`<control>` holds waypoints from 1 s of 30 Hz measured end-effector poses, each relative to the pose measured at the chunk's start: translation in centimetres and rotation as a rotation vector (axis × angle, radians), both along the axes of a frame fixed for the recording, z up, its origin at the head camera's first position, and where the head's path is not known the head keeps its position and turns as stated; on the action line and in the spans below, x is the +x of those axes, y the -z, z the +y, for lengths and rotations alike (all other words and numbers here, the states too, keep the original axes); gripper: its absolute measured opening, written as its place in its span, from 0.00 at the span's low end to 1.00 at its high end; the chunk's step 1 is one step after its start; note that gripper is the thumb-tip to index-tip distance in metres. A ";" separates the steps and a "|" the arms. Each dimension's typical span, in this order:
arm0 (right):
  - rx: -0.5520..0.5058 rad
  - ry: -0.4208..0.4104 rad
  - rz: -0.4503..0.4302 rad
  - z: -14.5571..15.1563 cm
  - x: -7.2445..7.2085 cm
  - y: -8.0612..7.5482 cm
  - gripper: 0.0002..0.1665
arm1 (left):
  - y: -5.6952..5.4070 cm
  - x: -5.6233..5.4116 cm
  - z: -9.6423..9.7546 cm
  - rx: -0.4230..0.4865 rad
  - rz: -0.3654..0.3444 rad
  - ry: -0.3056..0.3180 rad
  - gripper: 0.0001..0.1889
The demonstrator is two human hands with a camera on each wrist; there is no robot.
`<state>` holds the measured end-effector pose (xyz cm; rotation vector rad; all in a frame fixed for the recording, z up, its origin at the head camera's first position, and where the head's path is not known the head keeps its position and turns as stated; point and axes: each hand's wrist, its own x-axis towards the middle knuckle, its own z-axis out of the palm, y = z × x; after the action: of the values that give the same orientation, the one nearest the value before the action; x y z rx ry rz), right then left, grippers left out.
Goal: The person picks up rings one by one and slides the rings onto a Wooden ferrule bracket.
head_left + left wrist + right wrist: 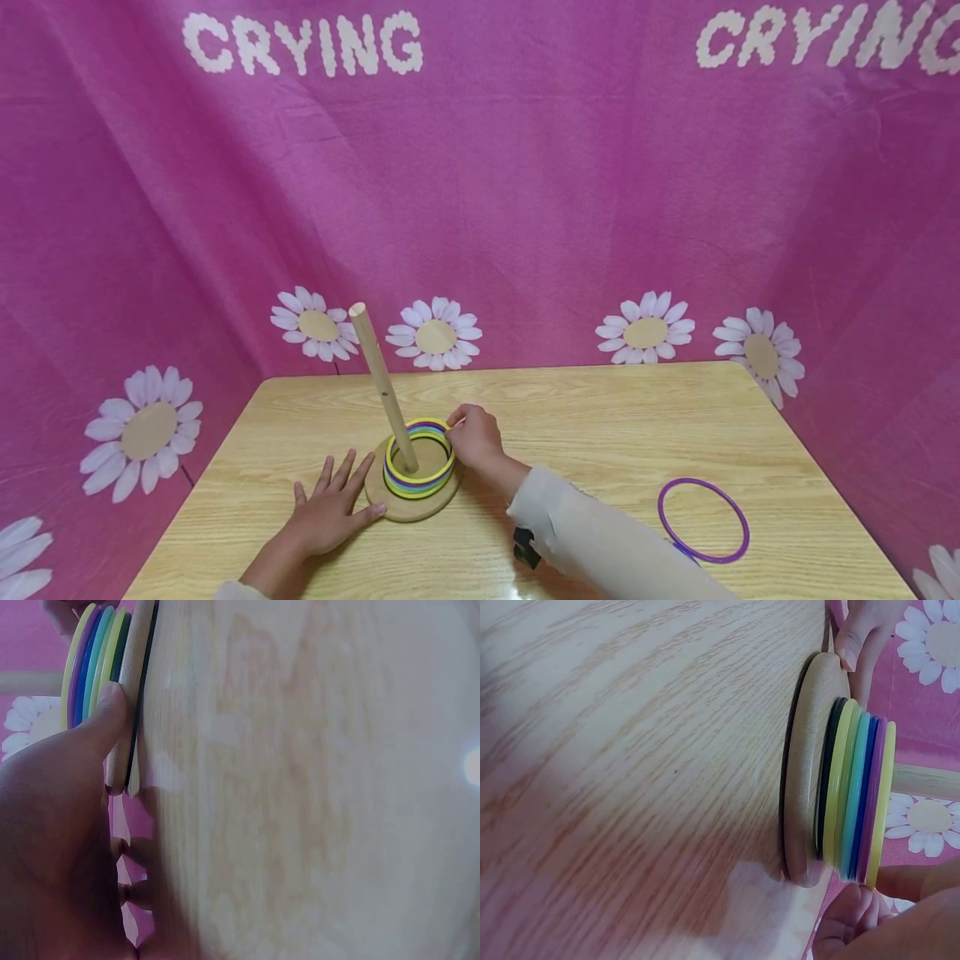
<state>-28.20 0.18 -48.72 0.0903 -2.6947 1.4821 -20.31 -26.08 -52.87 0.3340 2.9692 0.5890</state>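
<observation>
A round wooden base (412, 510) with an upright wooden peg (381, 383) stands on the table, left of centre. Several coloured rings are stacked around the peg; in the right wrist view they run from a dark one (830, 780) by the base through yellow, green, teal, blue and purple to a yellow ring (884, 799) on top. The right hand (477, 437) pinches that top yellow ring at its right side between thumb and fingers. With fingers spread, the left hand (324, 518) lies at the base's left side, its thumb touching the base's edge.
On the table's right side lies a purple ring (746, 537). A blue ring (684, 550) beside it is mostly hidden behind the right sleeve (600, 533). Pink cloth (517, 208) with daisies and lettering hangs behind the wooden table (585, 417) and along both sides.
</observation>
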 end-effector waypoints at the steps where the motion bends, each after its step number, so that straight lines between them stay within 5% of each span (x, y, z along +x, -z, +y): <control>1: 0.000 -0.001 0.002 0.0 0.0 0.0 0.05 | 0.0 0.0 0.0 -0.001 0.003 0.001 0.47; 30: -0.121 -0.080 -0.007 2.9 0.0 0.0 0.09 | -0.7 0.0 0.1 -0.049 -0.062 -0.016 0.47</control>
<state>-28.23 3.09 -48.70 0.1889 -2.6279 1.6667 -20.34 -25.97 -52.20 0.2829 2.9242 0.5181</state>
